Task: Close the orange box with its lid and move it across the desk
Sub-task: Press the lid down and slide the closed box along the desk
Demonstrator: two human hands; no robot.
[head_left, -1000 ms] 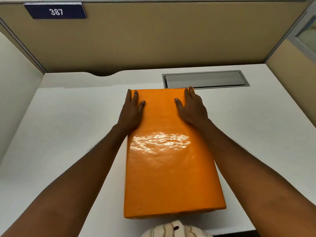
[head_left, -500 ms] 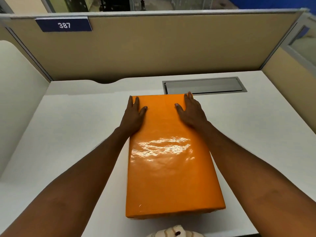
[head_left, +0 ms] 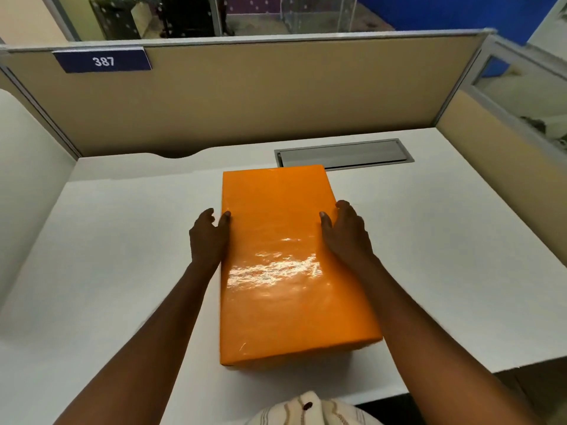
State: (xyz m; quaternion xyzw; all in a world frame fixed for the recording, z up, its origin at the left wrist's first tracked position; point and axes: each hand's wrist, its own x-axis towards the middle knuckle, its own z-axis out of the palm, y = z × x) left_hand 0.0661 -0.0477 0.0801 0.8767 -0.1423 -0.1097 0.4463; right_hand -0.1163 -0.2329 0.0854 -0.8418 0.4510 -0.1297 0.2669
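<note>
Orange and glossy, the lid [head_left: 285,259] sits flat over the orange box [head_left: 294,355], its edges lining up all round as far as I can see, so I judge the closing part done. The closed box lies lengthwise in the middle of the white worktop [head_left: 122,271], its far end just short of the grey cable hatch [head_left: 343,153] by the beige partition [head_left: 260,96].

My left hand [head_left: 207,237] is against the box's left flank, thumb hooked over the top edge, fingers curled down the side. My right hand [head_left: 345,231] mirrors it on the right flank, thumb on the lid, fingers wrapped over the edge. Both are pressed onto the box between them, grasping it at about mid-length; whether it is lifted off the surface I cannot tell.

What is left, by my reading, is the move itself: carrying or sliding the box across the worktop. Open surface lies on either side, so nothing blocks the way.
</note>
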